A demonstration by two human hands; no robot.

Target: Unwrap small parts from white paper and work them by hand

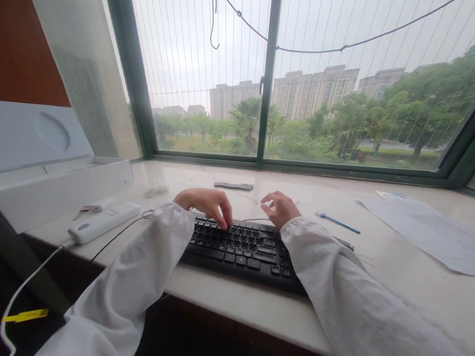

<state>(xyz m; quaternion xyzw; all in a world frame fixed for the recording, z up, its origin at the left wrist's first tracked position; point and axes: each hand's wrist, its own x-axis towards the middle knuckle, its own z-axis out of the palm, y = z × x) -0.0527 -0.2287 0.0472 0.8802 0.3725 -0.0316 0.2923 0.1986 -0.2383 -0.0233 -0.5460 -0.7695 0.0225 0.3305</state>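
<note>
Keyboard [243,250], black, lies on the pale marble sill [399,267] at the middle of the view, its near edge close to the sill's front lip. Fingers [224,216] of the left hand [205,202] curl down with their tips pressing keys in the upper rows; they sit close together, gripping nothing. Fingers [268,207] of the right hand [281,208] are slightly spread and bent, hovering just above the keyboard's far edge, also holding nothing. Both wrists come out of loose white sleeves [336,284] that cross the keyboard's 2 ends.

At 9 o'clock from the left hand, a white power bank [104,222] with a white cable [27,282] rests near the sill's edge, and a white box [60,186] sits beyond it. At 12 o'clock from the hands, a small grey strip [233,186] lies near the window frame [266,92]. At 3 o'clock from the right hand lies a blue pen [338,223], with sheets of paper [430,231] farther out the same way.
</note>
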